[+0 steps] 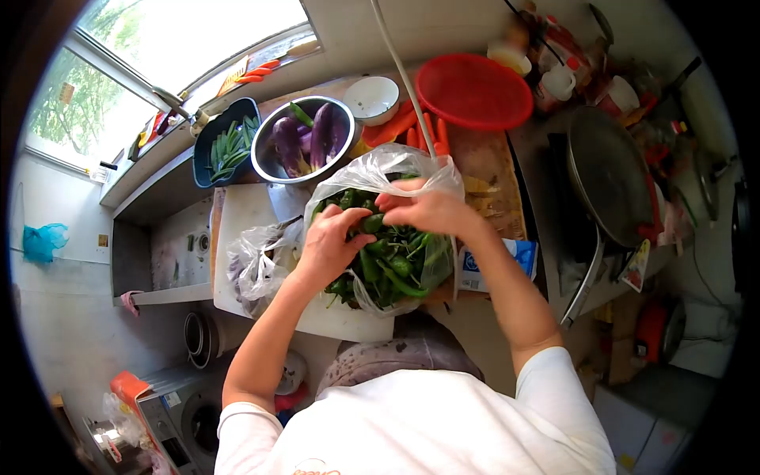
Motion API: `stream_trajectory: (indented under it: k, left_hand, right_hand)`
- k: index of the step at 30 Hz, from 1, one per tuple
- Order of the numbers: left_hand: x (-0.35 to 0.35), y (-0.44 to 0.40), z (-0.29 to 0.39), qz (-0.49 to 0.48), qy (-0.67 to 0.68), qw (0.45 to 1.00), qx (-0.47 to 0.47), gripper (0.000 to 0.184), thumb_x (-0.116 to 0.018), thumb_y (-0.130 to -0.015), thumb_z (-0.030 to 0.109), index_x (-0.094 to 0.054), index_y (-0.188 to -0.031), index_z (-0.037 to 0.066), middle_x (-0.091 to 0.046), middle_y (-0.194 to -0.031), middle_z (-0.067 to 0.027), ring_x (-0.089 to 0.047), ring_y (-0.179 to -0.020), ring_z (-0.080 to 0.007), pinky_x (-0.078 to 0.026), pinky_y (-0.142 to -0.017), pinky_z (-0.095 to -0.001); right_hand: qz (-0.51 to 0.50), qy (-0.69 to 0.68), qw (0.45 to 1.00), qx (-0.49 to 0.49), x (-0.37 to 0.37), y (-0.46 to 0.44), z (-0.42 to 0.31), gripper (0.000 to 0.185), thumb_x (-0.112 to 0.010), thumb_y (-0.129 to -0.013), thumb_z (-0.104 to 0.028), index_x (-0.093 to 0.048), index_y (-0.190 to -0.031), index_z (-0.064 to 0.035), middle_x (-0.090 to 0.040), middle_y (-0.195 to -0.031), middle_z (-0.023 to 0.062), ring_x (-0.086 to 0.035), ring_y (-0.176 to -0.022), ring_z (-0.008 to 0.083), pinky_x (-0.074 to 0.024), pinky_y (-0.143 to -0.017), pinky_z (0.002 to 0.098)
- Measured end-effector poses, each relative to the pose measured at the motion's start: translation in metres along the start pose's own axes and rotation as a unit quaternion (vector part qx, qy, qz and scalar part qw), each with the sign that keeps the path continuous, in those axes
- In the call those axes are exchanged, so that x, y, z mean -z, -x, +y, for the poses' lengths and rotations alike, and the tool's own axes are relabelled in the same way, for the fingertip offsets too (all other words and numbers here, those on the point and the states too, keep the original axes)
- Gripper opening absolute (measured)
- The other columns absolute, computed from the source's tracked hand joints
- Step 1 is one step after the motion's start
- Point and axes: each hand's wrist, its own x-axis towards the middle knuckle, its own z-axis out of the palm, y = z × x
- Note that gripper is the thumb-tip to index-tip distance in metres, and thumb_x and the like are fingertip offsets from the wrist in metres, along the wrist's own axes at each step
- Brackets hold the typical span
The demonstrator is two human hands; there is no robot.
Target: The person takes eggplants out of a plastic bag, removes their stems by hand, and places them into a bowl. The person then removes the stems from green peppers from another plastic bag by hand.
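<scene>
A clear plastic bag (384,162) full of green peppers (393,267) stands open at the front of the counter, partly over a white cutting board (348,321). My left hand (332,237) is at the bag's left side, its fingers curled round a green pepper. Over the upper right of the peppers is my right hand (419,207), fingers bent inward near the bag's rim; whether it holds a pepper cannot be made out. A second plastic bag (257,265) lies on the board left of my left hand.
Behind the bag are a metal bowl of eggplants (258,150), a white bowl (372,99) and a red basin (475,91). A blue basin (204,162) of green pods is beside the sink (170,253). A wok (613,178) sits at right.
</scene>
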Motion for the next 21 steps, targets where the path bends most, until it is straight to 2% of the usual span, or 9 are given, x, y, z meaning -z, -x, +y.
stream_trajectory:
  k: [1,4,5,9,11,12,15,16,21]
  left_hand:
    - [0.0,0.002,0.002,0.011,0.025,1.0,0.003,0.038,-0.07,-0.076,0.012,-0.06,-0.112,0.007,-0.062,-0.089,-0.0112,-0.058,-0.086,-0.03,-0.045,-0.074,-0.0392]
    - [0.0,0.007,0.019,0.043,0.108,0.993,-0.026,0.039,-0.065,-0.08,0.005,-0.058,-0.118,0.006,-0.06,-0.087,-0.015,-0.059,-0.08,-0.0327,-0.047,-0.068,-0.0392]
    - [0.002,0.008,0.025,0.007,0.114,0.993,0.0,0.04,-0.063,-0.082,0.003,-0.057,-0.121,0.005,-0.06,-0.083,-0.015,-0.06,-0.074,-0.0274,-0.046,-0.066,-0.0374]
    - [0.013,0.022,0.015,-0.024,0.1,0.995,-0.004,0.031,-0.051,-0.088,-0.001,-0.056,-0.118,-0.004,-0.065,-0.093,-0.0185,-0.065,-0.08,-0.0271,-0.048,-0.072,-0.0338]
    - [0.013,0.029,0.002,-0.025,-0.024,0.999,-0.003,0.026,-0.05,-0.089,0.001,-0.055,-0.113,-0.006,-0.063,-0.094,-0.0216,-0.061,-0.083,-0.0383,-0.047,-0.074,-0.0407]
    - [0.015,0.028,0.009,-0.022,-0.032,0.999,-0.038,0.021,-0.049,-0.089,0.004,-0.056,-0.107,-0.006,-0.061,-0.086,-0.0193,-0.061,-0.078,-0.0354,-0.046,-0.069,-0.0403]
    - [0.022,0.03,0.036,-0.093,0.061,0.994,-0.02,0.017,-0.049,-0.089,0.005,-0.057,-0.101,-0.004,-0.058,-0.076,-0.016,-0.059,-0.07,-0.0316,-0.044,-0.063,-0.039]
    - [0.022,0.031,0.045,-0.09,0.042,0.993,-0.058,0.015,-0.05,-0.089,0.007,-0.058,-0.096,-0.004,-0.055,-0.07,-0.0129,-0.057,-0.065,-0.0277,-0.043,-0.06,-0.0375]
    - [0.017,0.045,0.067,-0.198,0.085,0.967,-0.135,0.011,-0.052,-0.085,0.005,-0.059,-0.088,-0.003,-0.055,-0.068,-0.0123,-0.057,-0.059,-0.027,-0.043,-0.057,-0.0355]
  right_hand:
    - [-0.005,0.074,0.996,0.044,-0.007,0.003,-0.003,0.032,-0.069,-0.078,-0.014,-0.063,-0.106,-0.0009,-0.066,-0.095,0.0088,-0.061,-0.085,0.0132,-0.0502,-0.076,0.0261]
    - [-0.014,-0.126,0.991,-0.046,-0.028,0.009,-0.011,0.025,-0.068,-0.079,-0.013,-0.064,-0.1,-0.0021,-0.066,-0.086,0.005,-0.06,-0.068,0.0086,-0.0494,-0.058,0.0224]
    - [0.017,-0.166,0.985,-0.054,-0.028,0.016,-0.007,0.024,-0.069,-0.079,-0.014,-0.064,-0.099,-0.0029,-0.066,-0.082,0.0044,-0.059,-0.064,0.0075,-0.0482,-0.053,0.0217]
    - [0.029,-0.169,0.985,0.004,-0.04,0.022,-0.016,0.033,-0.072,-0.073,-0.014,-0.062,-0.1,0.0025,-0.064,-0.069,0.0098,-0.061,-0.059,0.0112,-0.0484,-0.051,0.025]
    - [0.05,-0.132,0.987,0.084,-0.045,0.017,-0.006,0.03,-0.066,-0.074,-0.007,-0.058,-0.099,0.0079,-0.064,-0.064,0.0102,-0.061,-0.053,0.0143,-0.0489,-0.048,0.0266]
    - [0.046,-0.208,0.974,0.075,-0.048,0.018,-0.004,0.026,-0.066,-0.074,-0.004,-0.058,-0.096,0.0083,-0.063,-0.061,0.0098,-0.061,-0.05,0.0151,-0.0487,-0.046,0.0268]
    - [0.057,-0.239,0.968,0.047,-0.056,0.04,-0.009,0.021,-0.065,-0.077,-0.003,-0.058,-0.094,0.0071,-0.064,-0.066,0.0115,-0.064,-0.053,0.0167,-0.052,-0.047,0.0271]
    - [0.046,-0.267,0.962,0.036,-0.056,0.047,-0.007,0.018,-0.064,-0.078,-0.002,-0.058,-0.092,0.0067,-0.064,-0.068,0.0125,-0.064,-0.054,0.0184,-0.0534,-0.047,0.0277]
    - [0.061,-0.36,0.93,0.051,-0.078,0.108,-0.005,0.016,-0.063,-0.08,-0.003,-0.055,-0.091,0.0054,-0.062,-0.069,0.0129,-0.065,-0.057,0.0199,-0.0542,-0.048,0.0289]
